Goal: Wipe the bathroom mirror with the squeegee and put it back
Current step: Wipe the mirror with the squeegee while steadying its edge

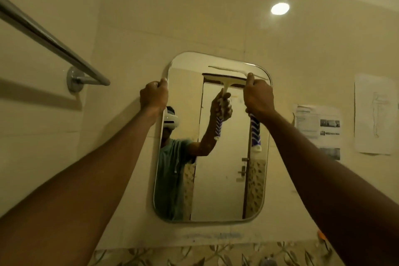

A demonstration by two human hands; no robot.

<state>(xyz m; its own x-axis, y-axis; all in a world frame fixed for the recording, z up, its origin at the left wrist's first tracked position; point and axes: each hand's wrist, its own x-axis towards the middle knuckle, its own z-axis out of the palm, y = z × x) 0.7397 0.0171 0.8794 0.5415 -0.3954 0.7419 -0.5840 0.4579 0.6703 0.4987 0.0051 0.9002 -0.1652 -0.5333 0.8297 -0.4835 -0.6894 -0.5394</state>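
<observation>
The squeegee [255, 134] is pressing its blade against the upper part of the wall mirror [216, 179], its blue-and-white handle hanging below the right hand [258, 96] that is gripping it. The left hand [153, 95] is clutching the mirror's upper left edge, near a towel bar [54, 41].

The squeegee [255, 134] has a handle striped in deep purple-blue and white chevrons, capped white at its lower end; its head is cream-white along a dark blade strip. The mirror [216, 179] has a thin silver-grey rim. The wall tiles [194, 17] are plain pale cream, while a border band [194, 255] below carries a leaf-and-vine pattern in brown-green on beige. The towel rail [54, 43] is shiny grey metal. The papers [317, 123] are white — one with dark print, one with a faint line drawing.
</observation>
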